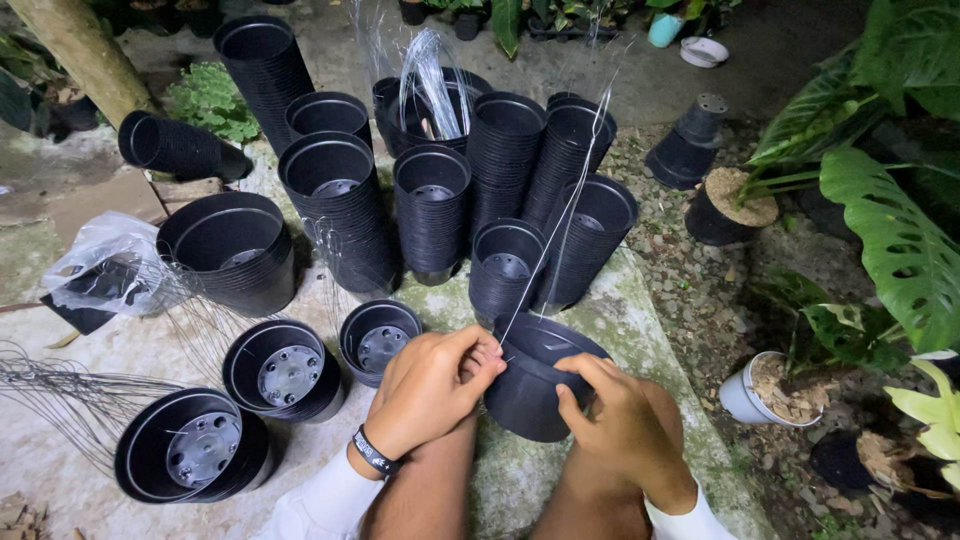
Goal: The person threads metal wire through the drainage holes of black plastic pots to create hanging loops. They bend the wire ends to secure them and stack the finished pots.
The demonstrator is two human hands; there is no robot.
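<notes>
Between the two hands, a black plastic nursery pot (pixel 535 385) lies tilted on its side over the person's knees, its open mouth turned up and away. Left hand (pixel 430 390): grip pressed together, fingertips pinching a thin metal wire (pixel 555 225) at the pot's near rim; the wire rises from the pinch up and away, past the stacked pots behind. Right hand (pixel 620 425): grip closed on the pot's rim and wall, thumb on the outer side, steadying it. A dark wristband (pixel 375 452) sits on the left wrist. Just left of the left hand, three short stacks of black pots (pixel 285 375) stand mouth up on the concrete slab (pixel 610 300), their drain holes visible. Beyond both hands rise tall stacks of nested black pots (pixel 430 215). Far left of the left hand, a bundle of loose wires (pixel 60 395) lies beside a clear plastic bag (pixel 105 260). Right of the right hand, a white pot of soil (pixel 775 390) rests on gravel under large green leaves (pixel 895 235)
</notes>
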